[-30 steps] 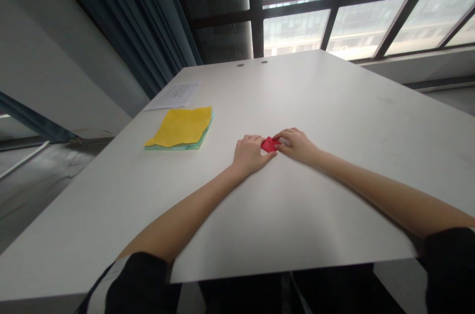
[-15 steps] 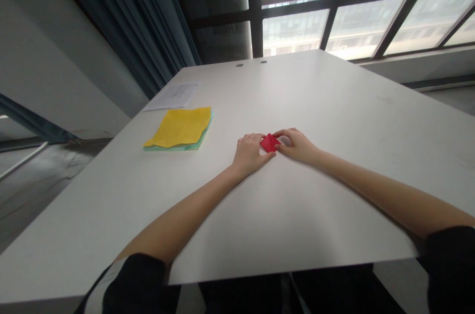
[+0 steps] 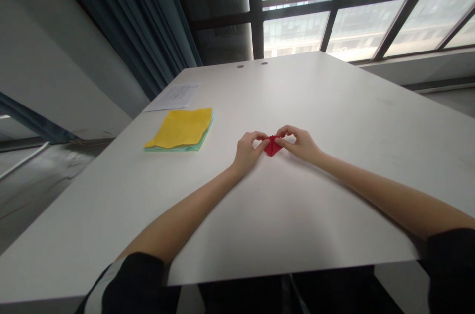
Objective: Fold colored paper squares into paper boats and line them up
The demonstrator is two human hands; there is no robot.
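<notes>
A small piece of folded red paper (image 3: pixel 272 148) is held between my two hands over the middle of the white table. On its left side, my left hand (image 3: pixel 249 151) pinches the upper edge between thumb and fingers. From the right, my right hand (image 3: pixel 300 143) pinches the opposite upper edge in the same way. The paper's lower part comes to a point facing me, with a crease running down its middle. Fingertips cover both upper corners.
On the left of the white table (image 3: pixel 230 220) lies a stack of yellow and green paper sheets (image 3: pixel 183 128). Behind it is a printed white sheet (image 3: pixel 174 96). A blue curtain (image 3: pixel 148 22) hangs at the far left, beside windows past the table's far edge.
My left thumb has moved up from below the red paper onto its upper edge. My right hand has shifted slightly, and the paper's visible shape now points more downward.
</notes>
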